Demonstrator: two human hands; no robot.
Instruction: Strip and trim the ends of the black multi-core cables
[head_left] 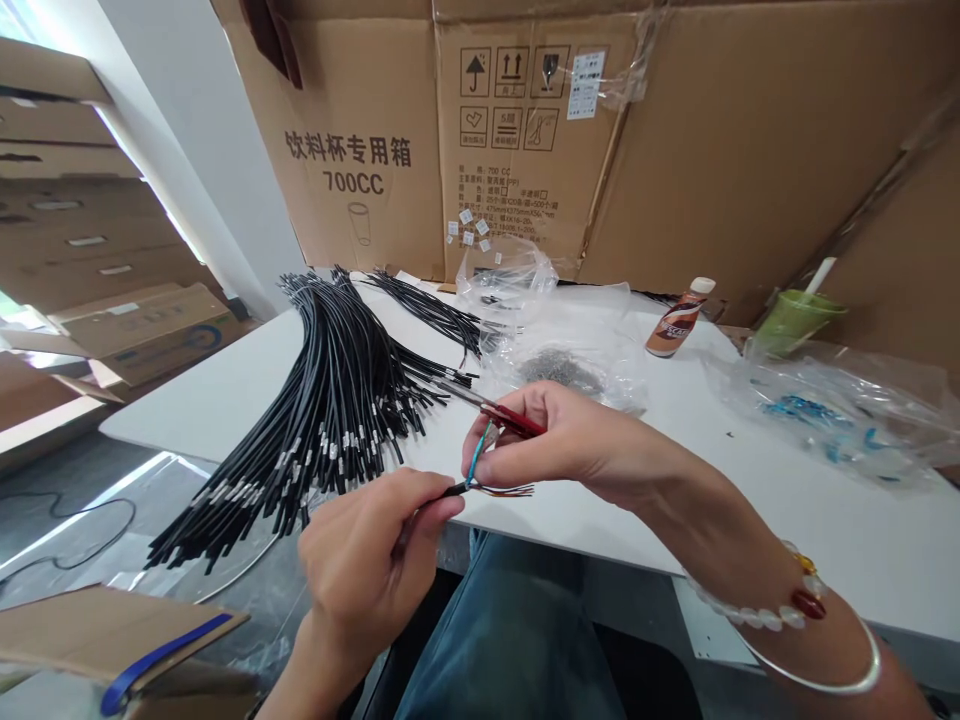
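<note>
My left hand [379, 545] pinches a black cable [454, 490] near its stripped end, with thin orange and dark wires [514, 491] fanning out to the right. My right hand [551, 435] is closed just above it, with a blue wire [478, 455] from the same cable between thumb and fingers. Also tucked in that hand is a red-handled tool [517, 418] with slim metal jaws pointing left; its exact kind is unclear. Left of my hands, a large bundle of black cables [330, 380] with pale bands near the ends lies on the white table [247, 370].
A smaller cable bunch [427, 310] lies behind. Clear plastic bags [562, 370], one holding small grey pieces, sit mid-table. A brown bottle [679, 320], a green cup [795, 320] and a bag of blue pieces [840, 425] stand right. Cardboard boxes [367, 70] wall the back.
</note>
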